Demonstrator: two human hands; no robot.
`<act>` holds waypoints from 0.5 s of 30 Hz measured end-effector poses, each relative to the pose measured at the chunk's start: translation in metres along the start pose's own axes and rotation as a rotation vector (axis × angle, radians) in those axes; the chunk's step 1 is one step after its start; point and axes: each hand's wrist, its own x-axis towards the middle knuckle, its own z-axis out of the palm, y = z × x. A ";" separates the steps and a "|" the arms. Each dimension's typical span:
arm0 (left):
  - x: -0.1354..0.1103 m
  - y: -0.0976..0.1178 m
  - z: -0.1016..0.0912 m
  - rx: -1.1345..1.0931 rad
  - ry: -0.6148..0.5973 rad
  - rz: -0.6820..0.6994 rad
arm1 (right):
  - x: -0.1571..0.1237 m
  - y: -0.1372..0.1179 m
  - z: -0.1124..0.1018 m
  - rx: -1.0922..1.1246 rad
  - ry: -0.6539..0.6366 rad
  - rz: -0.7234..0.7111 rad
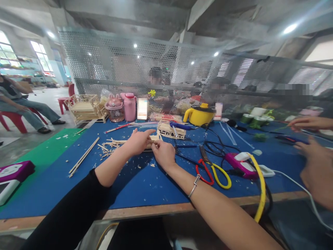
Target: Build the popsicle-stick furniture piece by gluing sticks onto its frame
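My left hand and my right hand meet over the blue mat. Between them is a small wooden-stick frame, partly hidden by my fingers. My right hand's fingertips pinch its near edge. From the far left, the fingers of my left hand close on it, with the index finger reaching across. Just behind stands a small slatted stick model, and a blue-handled tool, perhaps a glue gun, lies against it. Short cut sticks are scattered left of my left hand.
Scissors with red and yellow handles lie right of my right hand. Beyond are a purple power strip, black cables and a yellow pot. Two long sticks lie left. A co-worker's hands are at far right.
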 end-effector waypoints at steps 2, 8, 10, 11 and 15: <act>0.002 0.001 0.000 0.001 -0.004 0.006 | 0.000 0.000 0.000 -0.001 -0.002 -0.002; 0.001 0.005 0.002 0.025 0.019 -0.006 | -0.006 0.008 -0.017 0.060 0.009 -0.004; 0.000 0.006 0.003 0.021 0.019 -0.002 | -0.006 0.015 -0.023 0.087 0.042 0.039; 0.000 0.007 0.003 0.020 0.020 0.002 | -0.006 0.018 -0.025 0.093 0.055 0.063; -0.001 0.008 0.003 0.029 0.025 0.009 | -0.006 0.021 -0.025 0.098 0.037 0.026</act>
